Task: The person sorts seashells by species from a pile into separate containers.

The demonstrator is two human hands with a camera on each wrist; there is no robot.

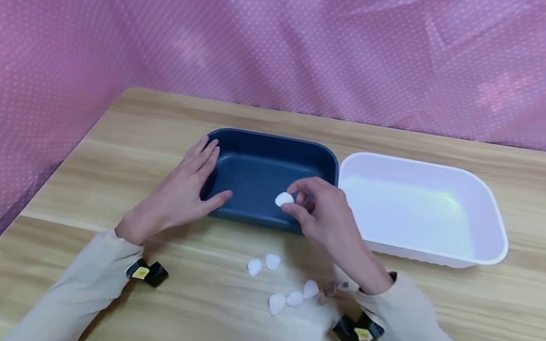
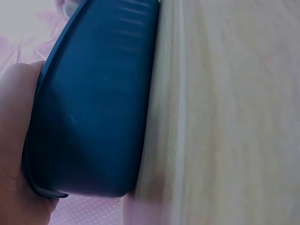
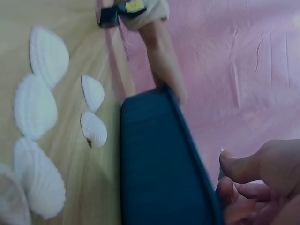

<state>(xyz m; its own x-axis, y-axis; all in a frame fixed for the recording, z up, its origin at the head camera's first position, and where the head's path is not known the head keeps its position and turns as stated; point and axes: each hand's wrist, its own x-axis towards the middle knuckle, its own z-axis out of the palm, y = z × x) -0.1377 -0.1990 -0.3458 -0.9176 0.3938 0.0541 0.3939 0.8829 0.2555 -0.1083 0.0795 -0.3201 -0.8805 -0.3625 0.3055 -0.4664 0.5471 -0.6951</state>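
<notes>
Shell [image 1: 284, 199]: pinched in your right hand [image 1: 328, 211] over the blue tray [image 1: 253, 173]; your left hand [image 1: 183, 182] (fingers spread) touches it.

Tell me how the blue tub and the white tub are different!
The blue tub is dark; the white tub is pale. The blue tub looks narrower than the white tub. The left hand touches the blue tub, not the white tub. Both have open tops and rounded corners.
</notes>
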